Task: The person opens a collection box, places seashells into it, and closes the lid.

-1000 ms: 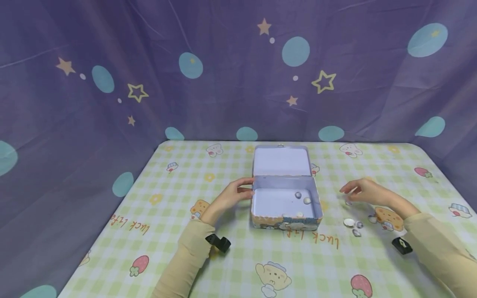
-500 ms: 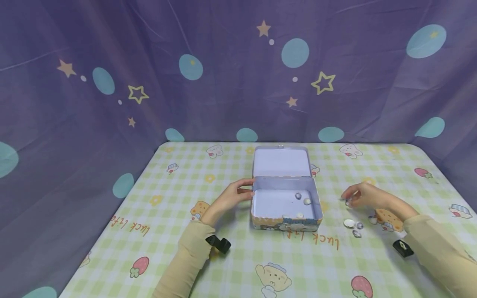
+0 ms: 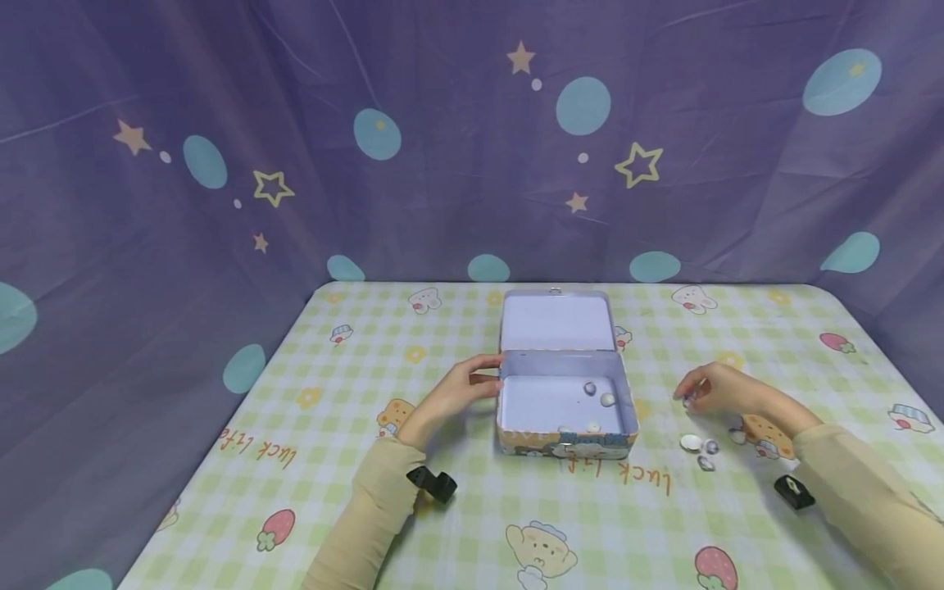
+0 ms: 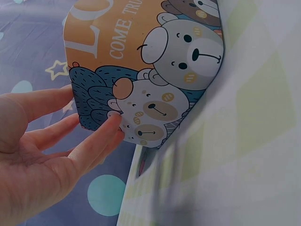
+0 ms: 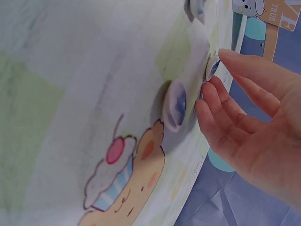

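Note:
A tin box (image 3: 566, 443) with printed bears stands on the table, its lid (image 3: 558, 321) raised at the back. Several small seashells (image 3: 607, 399) lie inside on the right. My left hand (image 3: 465, 385) rests its fingertips against the box's left wall; in the left wrist view the extended fingers (image 4: 96, 141) touch the bear print. To the right of the box, my right hand (image 3: 723, 388) pinches a small seashell (image 5: 213, 68) at the table surface, between thumb and fingertips. Beside that hand, more seashells (image 3: 691, 442) lie loose on the cloth.
A green-and-white checked tablecloth (image 3: 295, 483) with cartoon prints covers the table. Behind it hangs a purple curtain (image 3: 457, 205) with stars and blue ovals. Each wrist carries a black camera mount (image 3: 435, 482).
My right hand has come down slightly onto the seashell and its fingertips have drawn together around it. My left hand stays at the box wall.

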### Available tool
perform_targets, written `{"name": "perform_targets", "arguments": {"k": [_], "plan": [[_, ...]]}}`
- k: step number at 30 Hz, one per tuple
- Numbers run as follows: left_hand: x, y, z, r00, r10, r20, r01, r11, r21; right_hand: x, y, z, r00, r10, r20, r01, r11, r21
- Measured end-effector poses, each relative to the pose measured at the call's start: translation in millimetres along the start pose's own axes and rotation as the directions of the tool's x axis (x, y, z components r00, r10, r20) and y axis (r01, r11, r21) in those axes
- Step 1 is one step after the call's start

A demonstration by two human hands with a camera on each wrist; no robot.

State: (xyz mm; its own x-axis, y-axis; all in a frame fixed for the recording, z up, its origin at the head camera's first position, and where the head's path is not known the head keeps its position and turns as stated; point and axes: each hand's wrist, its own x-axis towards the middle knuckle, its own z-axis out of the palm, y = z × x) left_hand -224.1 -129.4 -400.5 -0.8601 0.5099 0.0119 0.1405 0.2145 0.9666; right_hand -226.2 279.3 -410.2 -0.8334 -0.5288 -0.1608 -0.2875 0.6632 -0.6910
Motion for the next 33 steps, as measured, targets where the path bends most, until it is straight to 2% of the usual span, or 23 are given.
{"name": "perform_targets", "arguments": {"k": [15, 33], "plan": [[-0.4, 0.0, -0.1, 1.000, 0.002, 0.003, -0.002, 1.000, 0.001, 2.3, 3.3, 1.4, 1.000, -0.001, -0.013, 0.001, 1.000, -0.029], [1.5, -1.9, -0.5, 1.000, 0.005, 0.004, -0.005, 1.000, -0.007, 4.5, 8.1, 3.6, 1.000, 0.006, 0.011, -0.006, 1.000, 0.003]]}}
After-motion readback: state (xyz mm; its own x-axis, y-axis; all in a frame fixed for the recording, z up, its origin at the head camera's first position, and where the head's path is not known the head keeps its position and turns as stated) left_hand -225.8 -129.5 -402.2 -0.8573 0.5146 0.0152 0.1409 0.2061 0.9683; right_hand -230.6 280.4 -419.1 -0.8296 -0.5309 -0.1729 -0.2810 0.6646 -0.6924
